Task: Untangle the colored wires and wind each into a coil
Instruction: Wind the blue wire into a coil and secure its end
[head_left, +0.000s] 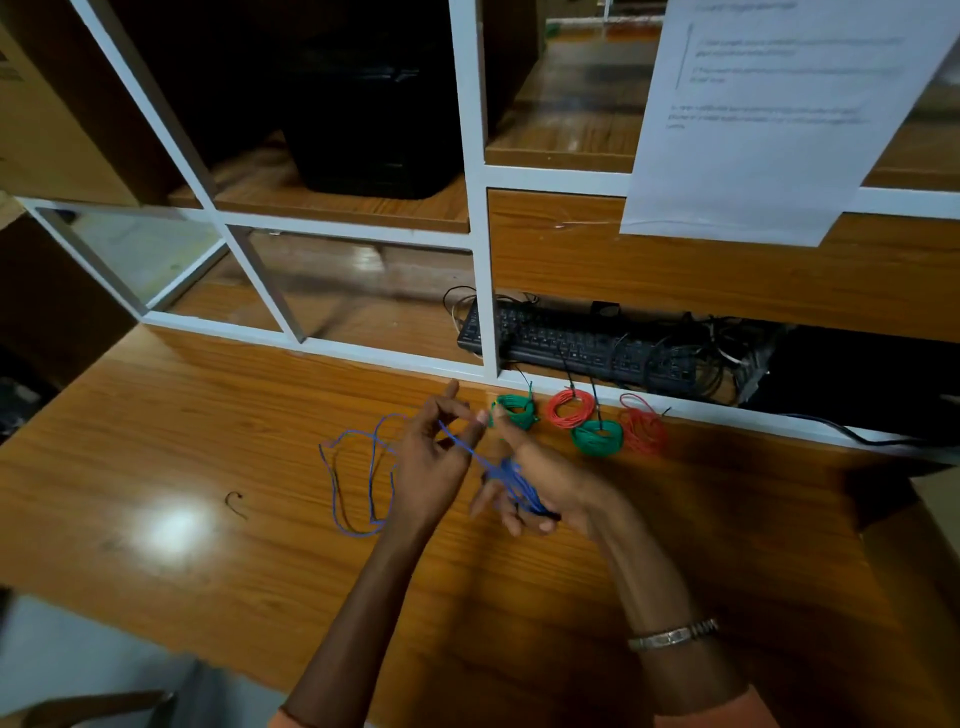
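A blue wire (358, 483) lies in loose loops on the wooden table (208, 431), left of my hands. My left hand (434, 457) pinches a taut strand of it. That strand runs down to my right hand (540, 488), where several blue turns are wrapped around the fingers. Behind my hands, near the white frame, lie wound coils: a green coil (516, 410), a red coil (570, 409), a second green coil (597, 437) and a second red coil (643, 427).
A white-framed partition (480, 249) stands along the table's far edge. Behind it sit a black keyboard (576, 348) with tangled cables and a black bin (374, 119). A paper sheet (769, 114) hangs at top right. A small dark wire scrap (235, 503) lies at left.
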